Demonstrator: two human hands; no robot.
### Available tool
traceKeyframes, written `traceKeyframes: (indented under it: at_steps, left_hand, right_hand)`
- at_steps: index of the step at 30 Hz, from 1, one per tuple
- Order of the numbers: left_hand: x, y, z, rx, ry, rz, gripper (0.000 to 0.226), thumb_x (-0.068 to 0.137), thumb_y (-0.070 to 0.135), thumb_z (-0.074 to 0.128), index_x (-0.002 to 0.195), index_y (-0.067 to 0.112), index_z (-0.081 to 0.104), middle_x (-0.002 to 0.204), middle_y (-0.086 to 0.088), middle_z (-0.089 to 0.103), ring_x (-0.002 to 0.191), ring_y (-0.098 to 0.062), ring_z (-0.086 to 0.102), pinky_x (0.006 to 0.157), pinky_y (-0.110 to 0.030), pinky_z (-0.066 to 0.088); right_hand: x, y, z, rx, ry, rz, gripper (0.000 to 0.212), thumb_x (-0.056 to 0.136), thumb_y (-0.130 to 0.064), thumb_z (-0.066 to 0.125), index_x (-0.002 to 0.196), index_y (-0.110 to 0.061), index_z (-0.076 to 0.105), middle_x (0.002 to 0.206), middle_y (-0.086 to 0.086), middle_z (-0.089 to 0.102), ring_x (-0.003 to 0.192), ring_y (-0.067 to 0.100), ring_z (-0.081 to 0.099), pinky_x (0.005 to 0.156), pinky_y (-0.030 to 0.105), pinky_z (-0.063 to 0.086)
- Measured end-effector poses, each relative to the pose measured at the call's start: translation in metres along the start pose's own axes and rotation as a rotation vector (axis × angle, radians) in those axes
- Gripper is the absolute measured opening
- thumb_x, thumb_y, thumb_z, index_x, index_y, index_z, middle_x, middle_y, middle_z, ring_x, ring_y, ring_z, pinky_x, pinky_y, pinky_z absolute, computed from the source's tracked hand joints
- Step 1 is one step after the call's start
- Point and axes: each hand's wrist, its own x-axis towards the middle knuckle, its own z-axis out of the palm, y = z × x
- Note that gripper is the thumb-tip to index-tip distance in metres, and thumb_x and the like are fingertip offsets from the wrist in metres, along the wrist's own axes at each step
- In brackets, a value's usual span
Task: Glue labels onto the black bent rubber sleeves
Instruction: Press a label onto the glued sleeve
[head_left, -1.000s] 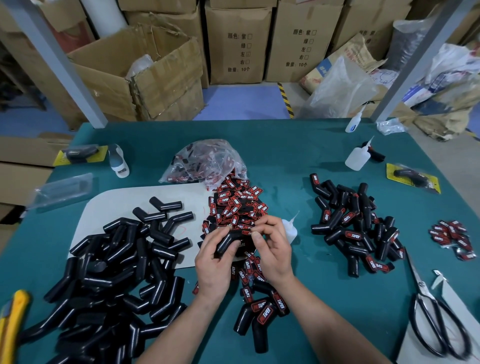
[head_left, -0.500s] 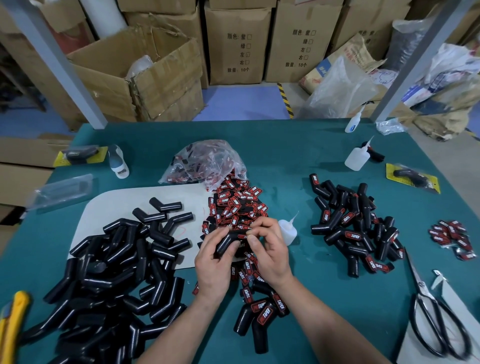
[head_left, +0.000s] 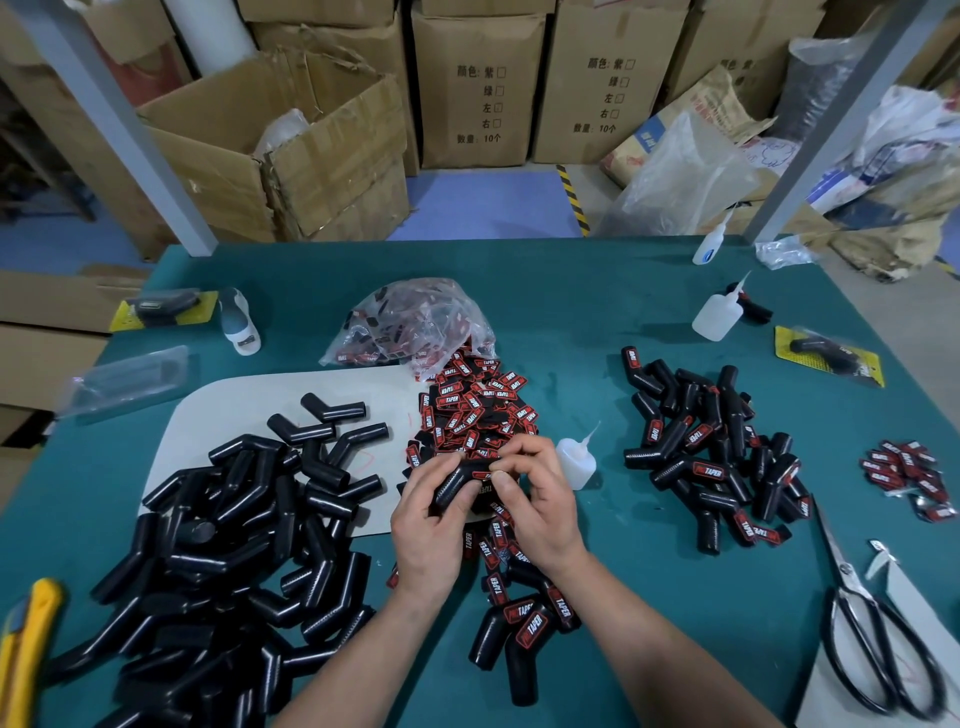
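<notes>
Black sleeve (head_left: 456, 482) is gripped slantwise by the left hand (head_left: 426, 538), its labelled upper end pinched by the right hand (head_left: 543, 512).

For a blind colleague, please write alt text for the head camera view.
The left hand grips a black bent sleeve while the right hand pinches a red label against it, over a teal table. Unlabelled sleeves lie left, labelled sleeves right.

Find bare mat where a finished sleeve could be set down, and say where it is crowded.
Bare mat lies between the bag and the labelled pile, and between the right arm and the scissors. Crowded: plain pile left, label heap centre.
</notes>
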Motion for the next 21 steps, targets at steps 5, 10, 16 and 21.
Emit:
traceKeyframes:
  at_steps: [5,10,16,21]
  left_hand:
    - [-0.0004,0.0003,-0.0006,-0.016,-0.002,0.012,0.038,0.085,0.032,0.077,0.117,0.051,0.071,0.119,0.018,0.069,0.116,-0.008,0.066,0.101,-0.016,0.047]
    - [-0.0003,-0.0022,-0.0005,-0.007,-0.004,0.012,0.042,0.085,0.024,0.077,0.118,0.050,0.071,0.120,0.018,0.069,0.117,-0.009,0.065,0.101,-0.016,0.047]
    - [-0.0003,-0.0030,-0.0007,0.000,-0.002,0.016,0.039,0.086,0.028,0.077,0.118,0.051,0.071,0.120,0.018,0.069,0.118,-0.010,0.065,0.101,-0.016,0.047]
    - [-0.0006,-0.0009,-0.0015,-0.003,-0.001,0.020,0.035,0.086,0.036,0.078,0.119,0.048,0.071,0.120,0.017,0.069,0.117,-0.010,0.065,0.101,-0.016,0.047]
  right_hand:
    - [-0.0004,0.0010,0.0003,-0.009,-0.001,-0.011,0.010,0.096,-0.021,0.061,0.097,-0.014,0.068,0.112,-0.003,0.054,0.106,0.027,0.057,0.095,0.034,0.045]
    - [-0.0002,0.0017,0.0005,-0.017,0.006,-0.011,0.010,0.097,-0.023,0.061,0.098,-0.016,0.068,0.113,-0.003,0.054,0.106,0.026,0.058,0.095,0.034,0.046]
    - [0.0007,0.0019,0.0009,-0.016,0.007,-0.016,0.008,0.098,-0.024,0.061,0.101,-0.020,0.068,0.113,-0.003,0.054,0.106,0.025,0.058,0.095,0.034,0.046]
    - [0.0002,0.0015,0.0016,-0.014,0.016,-0.015,0.010,0.098,-0.027,0.061,0.101,-0.020,0.068,0.113,-0.004,0.054,0.105,0.025,0.058,0.094,0.034,0.047]
